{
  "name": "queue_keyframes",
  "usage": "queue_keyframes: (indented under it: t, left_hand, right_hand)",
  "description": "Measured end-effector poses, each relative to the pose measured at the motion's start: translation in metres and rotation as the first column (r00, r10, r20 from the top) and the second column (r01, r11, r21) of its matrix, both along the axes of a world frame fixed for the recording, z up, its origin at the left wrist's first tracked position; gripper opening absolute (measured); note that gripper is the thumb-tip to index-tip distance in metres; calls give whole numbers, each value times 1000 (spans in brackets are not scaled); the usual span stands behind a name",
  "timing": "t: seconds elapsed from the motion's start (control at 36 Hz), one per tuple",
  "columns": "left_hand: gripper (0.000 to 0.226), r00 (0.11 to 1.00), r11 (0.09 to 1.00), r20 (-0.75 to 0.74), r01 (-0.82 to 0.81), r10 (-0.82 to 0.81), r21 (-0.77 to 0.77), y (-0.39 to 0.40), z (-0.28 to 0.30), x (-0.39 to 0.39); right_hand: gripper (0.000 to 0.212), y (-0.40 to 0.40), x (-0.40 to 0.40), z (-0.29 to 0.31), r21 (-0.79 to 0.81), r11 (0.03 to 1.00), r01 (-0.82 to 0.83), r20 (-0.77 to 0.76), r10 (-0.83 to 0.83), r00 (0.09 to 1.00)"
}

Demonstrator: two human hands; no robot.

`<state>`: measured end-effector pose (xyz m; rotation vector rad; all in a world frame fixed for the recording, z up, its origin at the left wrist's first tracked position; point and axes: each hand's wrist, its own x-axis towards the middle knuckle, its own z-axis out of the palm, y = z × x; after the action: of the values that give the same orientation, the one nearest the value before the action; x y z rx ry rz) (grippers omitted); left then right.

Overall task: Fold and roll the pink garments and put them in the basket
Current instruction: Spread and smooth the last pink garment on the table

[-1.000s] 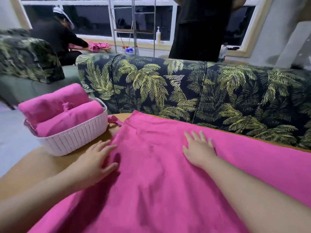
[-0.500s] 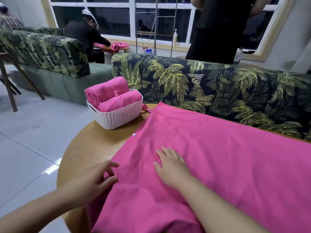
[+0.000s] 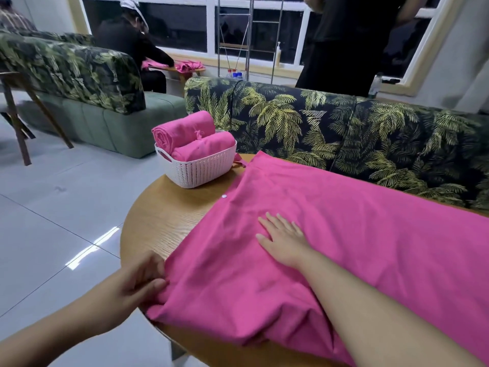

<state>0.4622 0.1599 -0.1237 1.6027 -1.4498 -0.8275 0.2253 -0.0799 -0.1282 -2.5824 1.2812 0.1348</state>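
pressing flat at frame centre, the right hand (image 3: pixel 284 241) rests straight fingers on the pink garment (image 3: pixel 330 234). lower left, the left hand (image 3: pixel 137 283) pinches its edge.

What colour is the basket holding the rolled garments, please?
White, with a perforated wall; the basket shows clearly in the head view.

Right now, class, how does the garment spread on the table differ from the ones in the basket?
The spread garment lies flat and open on the wooden table; the two rolled garments are tight cylinders. It is held by both hands, left and right; the rolls sit untouched in the white basket. All are pink.
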Motion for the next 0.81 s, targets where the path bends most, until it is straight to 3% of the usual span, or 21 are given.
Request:
queue_keyframes:
  t: [0.08, 0.25, 0.36, 0.42, 0.44, 0.5, 0.53, 0.58, 0.67, 0.81]
  left_hand:
    - [54, 999, 1000, -33, 7, -6, 29, 7, -1, 4]
    - [64, 998, 999, 53, -20, 17, 51, 13, 6, -3]
    - [60, 996, 997, -70, 55, -51, 49, 20, 14, -12]
    - [74, 994, 993, 26, 103, -105, 55, 24, 12, -12]
    - [81, 984, 994, 143, 101, -108, 52, 25, 9, -12]
    - [73, 902, 994, 427, 92, -61, -53, 24, 3, -13]
    - [64, 873, 990, 486, 98, -36, -102, 24, 1, -13]
    - [54, 934, 990, 353, 97, -54, -106, 26, 6, -16]
    - [52, 997, 993, -74, 9, -18, -117, 30, 10, -16]
    - [63, 943, 967, -300, -200, 146, -159, 30, 23, -15]
  right_hand:
    - [58, 1, 0, -1, -5, 1000, -2, -15, 2, 1000]
    - [58, 0, 0, -2, -25, 1000, -4, -20, 3, 1000]
    - [58, 0, 0, -3, -31, 1000, -4, -19, 3, 1000]
    - [58, 1, 0, -3, -32, 999, -5, -21, 5, 1000]
    - [58, 1, 0, -3, -34, 999, -6, -22, 5, 1000]
    - [58, 1, 0, -2, -34, 999, -6, -24, 5, 1000]
    - [58, 1, 0, -2, -32, 999, -6, -25, 5, 1000]
    - [58, 1, 0, -2, -32, 999, -7, -26, 7, 1000]
    - [58, 1, -1, -3, -39, 999, -9, -30, 8, 1000]
    - [58, 1, -1, -4, -43, 999, -7, -29, 6, 1000]
